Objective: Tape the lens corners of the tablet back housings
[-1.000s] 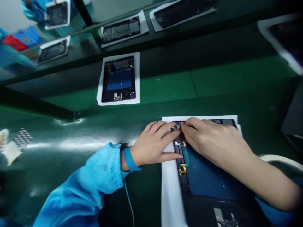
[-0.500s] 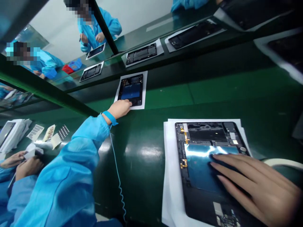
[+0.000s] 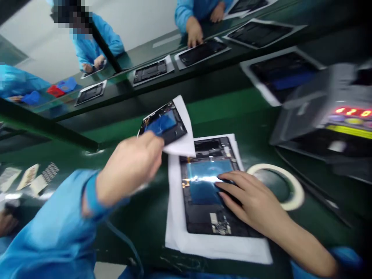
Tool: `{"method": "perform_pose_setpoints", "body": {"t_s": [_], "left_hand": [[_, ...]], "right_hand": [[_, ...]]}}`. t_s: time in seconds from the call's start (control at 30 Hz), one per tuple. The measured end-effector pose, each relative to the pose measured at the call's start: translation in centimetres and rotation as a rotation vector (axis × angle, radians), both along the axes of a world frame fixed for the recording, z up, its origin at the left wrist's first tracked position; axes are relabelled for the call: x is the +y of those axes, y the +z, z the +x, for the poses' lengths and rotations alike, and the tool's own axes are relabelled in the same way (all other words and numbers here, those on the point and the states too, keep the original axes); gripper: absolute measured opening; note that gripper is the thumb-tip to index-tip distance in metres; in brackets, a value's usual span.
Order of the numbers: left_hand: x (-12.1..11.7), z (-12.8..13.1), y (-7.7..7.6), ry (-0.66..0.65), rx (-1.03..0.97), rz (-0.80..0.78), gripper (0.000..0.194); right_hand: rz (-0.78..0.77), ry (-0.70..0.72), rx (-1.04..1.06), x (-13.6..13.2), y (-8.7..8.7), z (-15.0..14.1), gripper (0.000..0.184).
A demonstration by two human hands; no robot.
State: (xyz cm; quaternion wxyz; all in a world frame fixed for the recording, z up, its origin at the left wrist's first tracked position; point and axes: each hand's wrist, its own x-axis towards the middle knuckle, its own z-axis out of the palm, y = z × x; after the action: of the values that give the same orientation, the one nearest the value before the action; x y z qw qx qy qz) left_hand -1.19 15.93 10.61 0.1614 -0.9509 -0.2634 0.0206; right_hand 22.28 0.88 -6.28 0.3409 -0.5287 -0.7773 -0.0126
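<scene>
Black-framed and open, a flat tablet (image 3: 200, 217) with a shiny blue panel (image 3: 203, 192) lies on white paper sheets (image 3: 176, 230), my right hand (image 3: 250, 195) resting on it with fingers spread, seemingly to steady it. My left hand (image 3: 132, 166), curled shut, pinches a second blue-panelled tablet (image 3: 174, 135) aloft with its bent white sheet (image 3: 183, 145), probably so the paper shields it.

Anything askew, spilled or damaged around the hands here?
Slightly askew: the raised device tilts in the left hand, its white sheet jutting out crookedly, and the papers under the lower device look uneven. No visible spill or damage, though blur hides fine detail.
</scene>
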Motion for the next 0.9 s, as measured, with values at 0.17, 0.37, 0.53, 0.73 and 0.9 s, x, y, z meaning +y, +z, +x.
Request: {"method": "perform_pose_setpoints", "body": {"t_s": [0.17,0.37,0.53,0.73,0.9], "left_hand": [[-11.2,2.6,-0.9,-0.422,-0.187,-0.044,0.027],[-13.6,4.2,-7.6,-0.52,-0.163,-0.165,0.018],[-13.7,4.1,-9.5,-0.521,-0.102,-0.246,0.012],[-14.3,3.7,-9.7,-0.498,-0.148,-0.259,0.011],[-14.5,3.6,-10.2,-0.441,-0.181,-0.289,0.013]], "right_hand": [[0.058,-0.059,-0.044,-1.3,1.0,0.7,0.023],[0.255,-0.519,-0.268,-6.9,1.6,6.3,0.027],[0.363,-0.71,-0.568,-4.8,2.1,10.7,0.03],[0.383,-0.779,-0.671,-0.8,2.1,11.8,0.019],[0.235,-0.8,-0.591,-1.4,1.1,12.9,0.012]]}}
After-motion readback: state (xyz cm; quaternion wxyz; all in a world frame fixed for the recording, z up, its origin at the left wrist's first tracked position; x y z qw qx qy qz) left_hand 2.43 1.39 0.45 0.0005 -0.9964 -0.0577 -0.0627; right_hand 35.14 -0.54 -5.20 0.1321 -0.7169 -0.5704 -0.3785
